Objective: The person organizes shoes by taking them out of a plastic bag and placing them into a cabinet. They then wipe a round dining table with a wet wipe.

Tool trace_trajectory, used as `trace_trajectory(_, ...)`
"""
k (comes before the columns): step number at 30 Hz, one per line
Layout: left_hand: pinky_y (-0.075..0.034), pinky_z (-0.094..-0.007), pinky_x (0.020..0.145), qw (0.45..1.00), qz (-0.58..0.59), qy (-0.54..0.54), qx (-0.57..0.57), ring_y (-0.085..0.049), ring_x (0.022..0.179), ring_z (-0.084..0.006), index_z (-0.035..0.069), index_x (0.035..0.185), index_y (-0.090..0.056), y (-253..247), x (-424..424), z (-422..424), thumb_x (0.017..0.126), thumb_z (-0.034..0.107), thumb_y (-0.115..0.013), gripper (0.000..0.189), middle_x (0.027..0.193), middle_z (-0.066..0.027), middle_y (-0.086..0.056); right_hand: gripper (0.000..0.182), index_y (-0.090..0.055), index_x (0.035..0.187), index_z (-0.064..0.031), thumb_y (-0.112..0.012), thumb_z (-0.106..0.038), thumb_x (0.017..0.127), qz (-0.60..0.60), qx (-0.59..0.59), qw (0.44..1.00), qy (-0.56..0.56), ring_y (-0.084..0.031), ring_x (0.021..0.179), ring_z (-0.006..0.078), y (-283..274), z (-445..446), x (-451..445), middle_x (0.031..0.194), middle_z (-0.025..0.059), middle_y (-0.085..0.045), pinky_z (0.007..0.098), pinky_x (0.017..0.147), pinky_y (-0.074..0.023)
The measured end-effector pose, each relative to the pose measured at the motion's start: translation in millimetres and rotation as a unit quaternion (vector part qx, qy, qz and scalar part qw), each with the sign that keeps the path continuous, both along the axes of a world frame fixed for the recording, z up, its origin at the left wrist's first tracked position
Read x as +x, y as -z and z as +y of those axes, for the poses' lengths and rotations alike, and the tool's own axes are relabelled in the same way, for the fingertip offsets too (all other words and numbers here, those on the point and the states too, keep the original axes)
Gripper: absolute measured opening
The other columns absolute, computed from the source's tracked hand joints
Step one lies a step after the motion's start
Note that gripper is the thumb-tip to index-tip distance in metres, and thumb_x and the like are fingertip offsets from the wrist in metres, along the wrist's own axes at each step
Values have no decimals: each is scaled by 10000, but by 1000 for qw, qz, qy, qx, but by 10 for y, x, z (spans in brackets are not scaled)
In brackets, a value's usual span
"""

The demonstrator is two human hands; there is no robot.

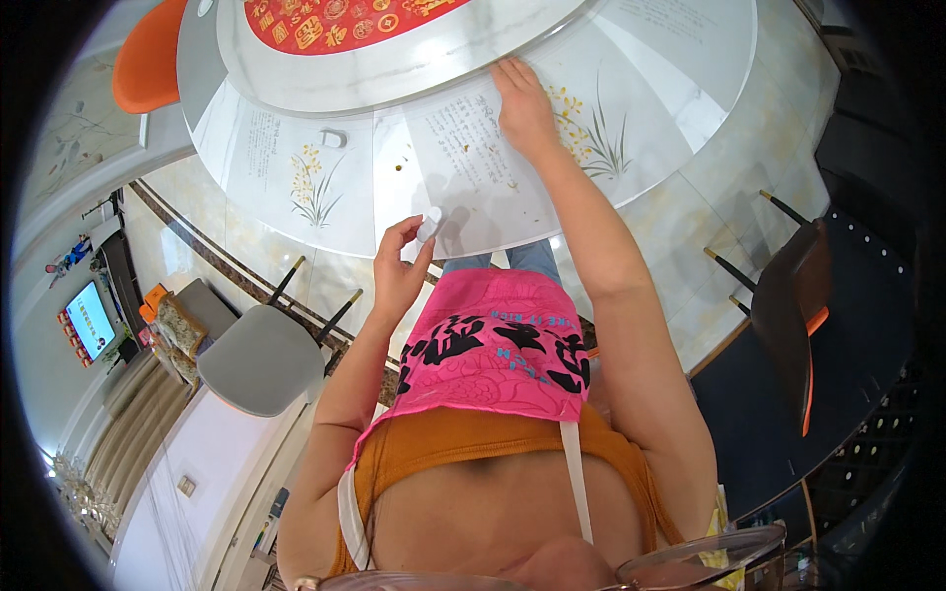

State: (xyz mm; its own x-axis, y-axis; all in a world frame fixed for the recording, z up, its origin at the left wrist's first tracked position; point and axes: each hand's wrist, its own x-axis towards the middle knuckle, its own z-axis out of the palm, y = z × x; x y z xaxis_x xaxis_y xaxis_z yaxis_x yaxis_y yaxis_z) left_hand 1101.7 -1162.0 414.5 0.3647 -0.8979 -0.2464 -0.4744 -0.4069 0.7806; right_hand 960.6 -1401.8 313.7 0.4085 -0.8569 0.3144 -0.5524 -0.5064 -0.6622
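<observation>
My left hand (399, 267) holds a small white object (429, 224), rounded and glossy, between thumb and fingers above the near edge of a round table (458, 199). Its exact kind cannot be told. My right hand (523, 107) lies on the tabletop, fingers stretched to the rim of the raised turntable (332, 85), with no object seen in it. Small brown crumbs (399, 168) and other bits are scattered on the table between my hands. A small white and grey object (333, 137) lies on the tabletop to the left.
A red mat with gold characters (318, 29) covers the turntable's middle. A grey chair (262, 360) stands at the left, an orange chair (148, 59) at the upper left, and a dark chair (791, 310) at the right. A lit screen (90, 319) is far left.
</observation>
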Motion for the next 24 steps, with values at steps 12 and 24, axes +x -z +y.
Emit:
trace_trajectory(12, -478, -312, 882, 1000, -20, -12, -6, -603, 999, -199, 23, 1177, -573, -22, 129, 91, 825, 40, -682, 369, 1069, -103, -620, 498, -623, 1166, -67, -455, 123, 737, -71, 106, 952, -278, -544, 1163, 253, -163, 621, -54, 1217, 78, -608, 342, 992, -444)
trace_trajectory(24, -468, -319, 901, 999, -3, -52, -3, -595, 1010, -196, 20, 1195, -559, 7, 242, 278, 834, 39, -671, 378, 1085, -106, -617, 549, -592, 1229, -59, -411, 142, 752, -10, -23, 999, 42, -515, 1216, 278, 91, -7, -498, 1287, 116, -571, 348, 1060, -380)
